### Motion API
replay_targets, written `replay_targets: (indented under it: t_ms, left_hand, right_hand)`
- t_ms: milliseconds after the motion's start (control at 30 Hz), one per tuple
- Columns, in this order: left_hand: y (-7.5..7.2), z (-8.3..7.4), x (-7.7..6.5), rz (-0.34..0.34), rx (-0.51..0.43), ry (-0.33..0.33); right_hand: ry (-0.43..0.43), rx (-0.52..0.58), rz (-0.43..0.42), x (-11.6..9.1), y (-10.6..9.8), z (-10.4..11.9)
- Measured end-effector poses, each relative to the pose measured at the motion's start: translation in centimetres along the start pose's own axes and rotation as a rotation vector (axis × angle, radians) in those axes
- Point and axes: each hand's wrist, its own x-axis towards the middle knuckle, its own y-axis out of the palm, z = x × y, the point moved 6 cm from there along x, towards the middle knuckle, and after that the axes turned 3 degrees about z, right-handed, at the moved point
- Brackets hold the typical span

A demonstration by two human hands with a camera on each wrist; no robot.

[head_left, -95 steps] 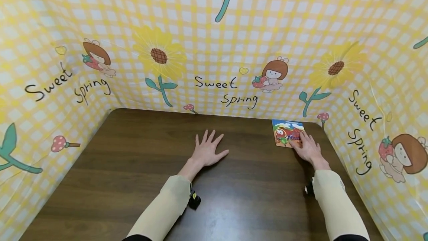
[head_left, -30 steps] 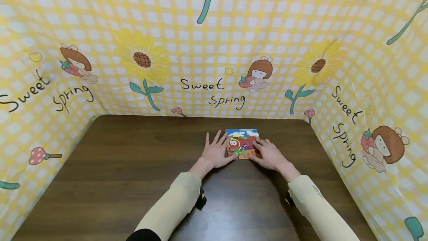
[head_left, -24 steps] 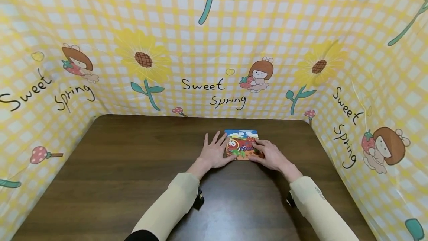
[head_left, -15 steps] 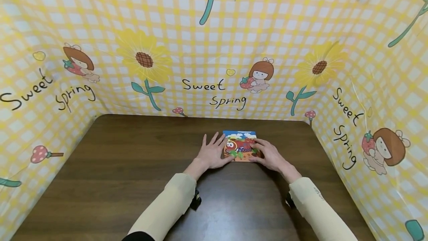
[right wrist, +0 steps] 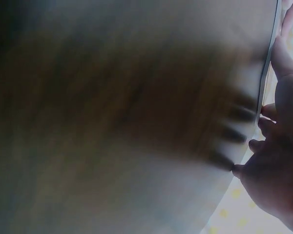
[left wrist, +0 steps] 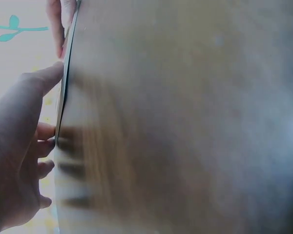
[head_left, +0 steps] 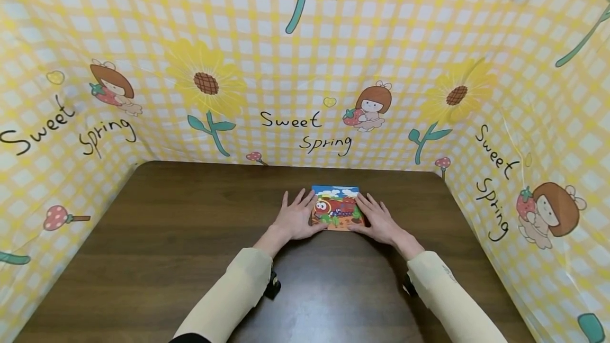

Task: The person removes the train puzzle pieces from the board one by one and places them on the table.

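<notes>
The flat square board with a red cartoon [head_left: 337, 207] lies on the brown wooden table [head_left: 190, 237]; my left hand [head_left: 292, 223] and right hand [head_left: 382, 225] touch it, fingers spread.

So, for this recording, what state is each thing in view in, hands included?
Picture board: lying on the table, picture side up.
Left hand: fingers spread at the board's left edge, thumb on its near-left part.
Right hand: fingers extended at its right edge, thumb on its near-right part.
Table: catching a bright reflection in front.
Cloth backdrop: hung behind and at both sides, slightly creased.
</notes>
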Motion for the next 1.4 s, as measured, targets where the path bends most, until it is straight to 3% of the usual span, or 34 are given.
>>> replay_targets:
  t_ms: [267, 1133, 1400]
  left_hand:
    - [-0.3, 1.7, -0.7, -0.014, -0.008, -0.023]
    - [-0.5, 5.9, -3.8, -0.077, -0.12, -0.087]
    - [-0.8, 6.4, -4.6, -0.059, -0.16, -0.089]
  right_hand:
    - [0.033, -0.139, 0.077, 0.8, 0.6, 2.3]
    - [0.021, -0.186, 0.11, 3.5, 3.2, 6.7]
    - [0.017, -0.188, 0.108, 3.9, 3.3, 7.4]
